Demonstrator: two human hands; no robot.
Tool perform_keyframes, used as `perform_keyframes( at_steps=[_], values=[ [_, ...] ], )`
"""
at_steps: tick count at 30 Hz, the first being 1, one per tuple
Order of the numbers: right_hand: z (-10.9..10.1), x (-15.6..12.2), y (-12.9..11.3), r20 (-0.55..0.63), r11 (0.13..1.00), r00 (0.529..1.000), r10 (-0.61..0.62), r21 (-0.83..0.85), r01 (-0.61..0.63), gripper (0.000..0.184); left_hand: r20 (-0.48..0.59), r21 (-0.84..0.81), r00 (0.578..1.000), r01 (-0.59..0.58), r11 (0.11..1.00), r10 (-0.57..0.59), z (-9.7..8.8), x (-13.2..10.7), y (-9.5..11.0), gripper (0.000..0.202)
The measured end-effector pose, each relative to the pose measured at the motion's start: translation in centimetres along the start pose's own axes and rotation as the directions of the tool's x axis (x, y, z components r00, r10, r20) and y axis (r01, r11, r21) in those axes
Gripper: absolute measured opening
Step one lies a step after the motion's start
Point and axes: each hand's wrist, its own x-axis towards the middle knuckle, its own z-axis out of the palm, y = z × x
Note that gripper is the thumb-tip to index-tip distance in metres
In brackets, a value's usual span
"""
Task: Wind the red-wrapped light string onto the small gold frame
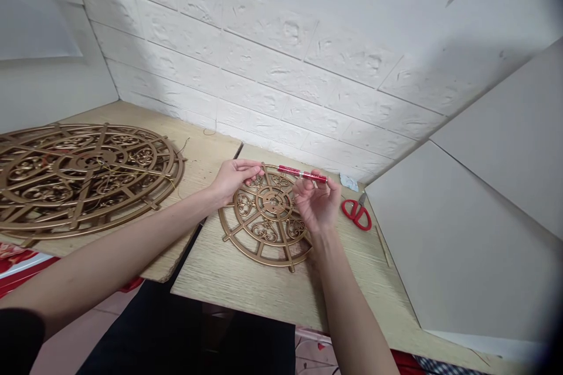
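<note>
A small round gold ornamental frame (pixel 264 228) lies flat on the wooden table (pixel 246 281) in front of me. My left hand (pixel 233 179) rests at its far left rim, fingers curled in a pinch on something too small to make out. My right hand (pixel 319 202) hovers over the frame's right side, palm up, fingers pinched near a thin red stick (pixel 301 173) that lies along the frame's far edge; whether the fingers touch the stick I cannot tell.
A much larger round gold frame (pixel 83 176) with thin wires on it lies on the left table board. Red-handled scissors (pixel 356 214) lie to the right of my right hand, near a small white scrap (pixel 349 182). White brick-pattern wall behind; a slanted grey panel (pixel 461 234) on the right.
</note>
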Motion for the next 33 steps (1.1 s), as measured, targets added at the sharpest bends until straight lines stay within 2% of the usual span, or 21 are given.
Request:
perform_keyframes(
  at_steps=[4, 6, 9, 12, 14, 17, 20, 22, 23, 25, 28, 30, 33],
  values=[
    [-0.2, 0.2, -0.3, 0.005, 0.996, 1.0, -0.008, 0.086, 0.008, 0.017, -0.023, -0.009, 0.999, -0.033, 0.999, 0.032, 0.3, -0.4, 0.6, 0.028],
    [-0.2, 0.2, -0.4, -0.022, 0.997, 0.999, -0.029, 0.067, 0.031, 0.017, 0.001, -0.043, 0.998, -0.056, 0.997, 0.056, 0.5, -0.6, 0.9, 0.033],
    [-0.1, 0.2, -0.3, -0.063, 0.994, 0.994, -0.091, -0.066, 0.087, 0.019, 0.028, -0.051, 0.993, -0.113, 0.992, 0.115, 0.7, -0.7, 0.9, 0.04],
    [0.1, 0.0, 0.2, 0.01, 0.926, 0.978, -0.207, -0.321, 0.199, 0.02, -0.006, 0.067, 0.974, -0.226, 0.972, 0.227, 0.5, -0.4, 0.6, 0.05],
    [0.2, -0.4, 0.6, 0.12, 0.81, 0.956, -0.269, -0.51, 0.292, 0.02, -0.049, 0.196, 0.946, -0.304, 0.932, 0.319, 0.3, -0.1, 0.2, 0.055],
    [0.4, -1.0, 0.9, 0.261, 0.594, 0.92, -0.294, -0.704, 0.39, 0.025, -0.108, 0.359, 0.885, -0.391, 0.847, 0.454, -0.3, 0.2, -0.2, 0.05],
    [0.4, -1.3, 0.8, 0.398, 0.303, 0.873, -0.281, -0.827, 0.474, 0.029, -0.082, 0.427, 0.832, -0.468, 0.774, 0.548, -0.5, 0.2, 0.1, 0.04],
    [0.6, -1.5, 0.7, 0.486, 0.142, 0.838, -0.248, -0.838, 0.528, 0.029, -0.023, 0.409, 0.847, -0.477, 0.778, 0.531, -0.3, -0.1, 0.6, 0.031],
    [0.7, -1.5, 0.8, 0.512, 0.103, 0.828, -0.23, -0.833, 0.544, 0.029, 0.008, 0.385, 0.869, -0.46, 0.8, 0.495, -0.1, -0.3, 0.8, 0.027],
    [0.9, -1.6, 1.0, 0.515, 0.116, 0.83, -0.212, -0.83, 0.545, 0.028, 0.059, 0.325, 0.916, -0.393, 0.86, 0.396, 0.3, -0.7, 1.3, 0.021],
    [1.4, -1.9, 1.5, 0.448, 0.259, 0.87, -0.208, -0.832, 0.49, 0.027, 0.082, 0.258, 0.951, -0.308, 0.916, 0.297, 0.7, -1.0, 1.5, 0.019],
    [1.6, -2.1, 1.8, 0.393, 0.357, 0.896, -0.206, -0.822, 0.443, 0.025, 0.056, 0.253, 0.947, -0.32, 0.913, 0.317, 0.6, -0.9, 1.4, 0.019],
    [1.4, -1.9, 2.0, 0.278, 0.521, 0.931, -0.238, -0.772, 0.364, 0.022, -0.022, 0.296, 0.916, -0.376, 0.878, 0.4, 0.2, -0.7, 1.2, 0.017]
  ],
)
